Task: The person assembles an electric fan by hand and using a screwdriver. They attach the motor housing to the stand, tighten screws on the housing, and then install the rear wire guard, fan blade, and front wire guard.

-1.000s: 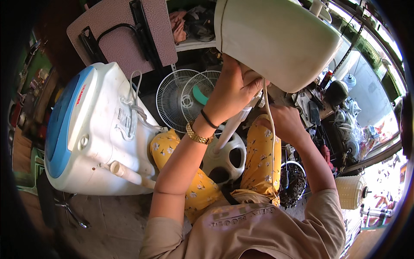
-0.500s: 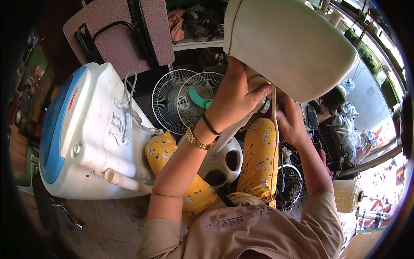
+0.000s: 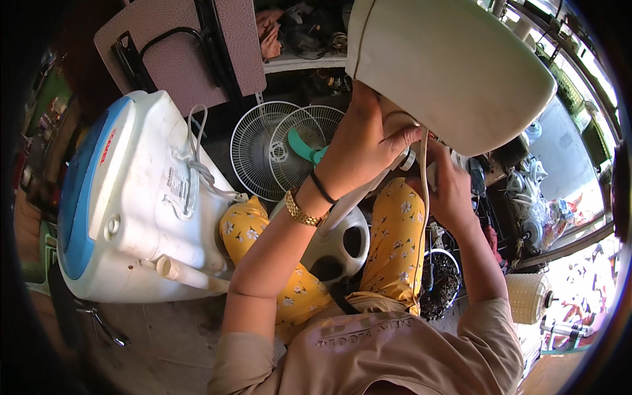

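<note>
In the head view, the cream shell point(image 3: 454, 72) sits between one and two o'clock. Just below it, at one, is the left hand point(image 3: 365, 151), thumb bent beside the cord point(image 3: 424, 178); its hidden fingers' grip cannot be told. At three, the right hand point(image 3: 451, 187) curls its fingers near the cord; any hold is unclear. A washer point(image 3: 148, 217) stands at nine, fan guards point(image 3: 279, 153) at eleven.
</note>
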`<state>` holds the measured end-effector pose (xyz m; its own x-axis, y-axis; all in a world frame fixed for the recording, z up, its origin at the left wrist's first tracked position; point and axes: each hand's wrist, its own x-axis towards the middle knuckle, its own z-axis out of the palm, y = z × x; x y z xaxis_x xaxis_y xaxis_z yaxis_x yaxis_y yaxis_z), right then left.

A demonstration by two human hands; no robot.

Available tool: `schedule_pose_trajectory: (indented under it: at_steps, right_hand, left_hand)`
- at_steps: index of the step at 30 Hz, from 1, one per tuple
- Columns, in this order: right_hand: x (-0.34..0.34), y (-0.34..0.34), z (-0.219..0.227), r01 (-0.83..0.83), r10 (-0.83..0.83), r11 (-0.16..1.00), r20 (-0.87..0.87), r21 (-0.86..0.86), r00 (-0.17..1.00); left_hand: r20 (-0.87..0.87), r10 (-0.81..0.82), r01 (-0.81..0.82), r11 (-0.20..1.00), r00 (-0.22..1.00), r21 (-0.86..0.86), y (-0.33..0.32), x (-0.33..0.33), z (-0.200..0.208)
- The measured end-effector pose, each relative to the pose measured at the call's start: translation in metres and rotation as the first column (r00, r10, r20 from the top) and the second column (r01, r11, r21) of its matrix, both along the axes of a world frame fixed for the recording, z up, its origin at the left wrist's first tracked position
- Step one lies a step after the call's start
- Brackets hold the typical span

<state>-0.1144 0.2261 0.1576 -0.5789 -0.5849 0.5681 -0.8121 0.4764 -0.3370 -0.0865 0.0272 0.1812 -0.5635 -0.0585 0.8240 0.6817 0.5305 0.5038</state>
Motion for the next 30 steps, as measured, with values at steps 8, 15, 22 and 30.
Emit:
schedule_pose_trajectory:
  at_steps: [8,15,22,30]
  right_hand:
    - [-0.006,-0.006,0.001,-0.011,0.023,0.995,-0.124,0.098,0.992]
    - [-0.008,-0.003,0.003,-0.053,0.061,0.979,-0.037,0.197,0.997]
    - [-0.017,-0.010,-0.001,-0.024,0.027,0.999,-0.156,0.024,0.987]
    - [-0.028,-0.007,-0.017,-0.040,0.035,0.997,0.081,0.063,0.996]
  left_hand:
    - [0.050,-0.015,0.014,1.000,0.999,0.014,0.001,0.000,-0.001]
    - [0.025,-0.015,0.015,1.000,1.000,0.007,0.001,-0.004,-0.003]
    - [-0.016,0.042,-0.042,0.999,0.999,-0.005,0.007,-0.008,-0.003]
    - [-0.033,0.050,-0.050,0.999,0.998,-0.003,0.007,-0.009,-0.003]
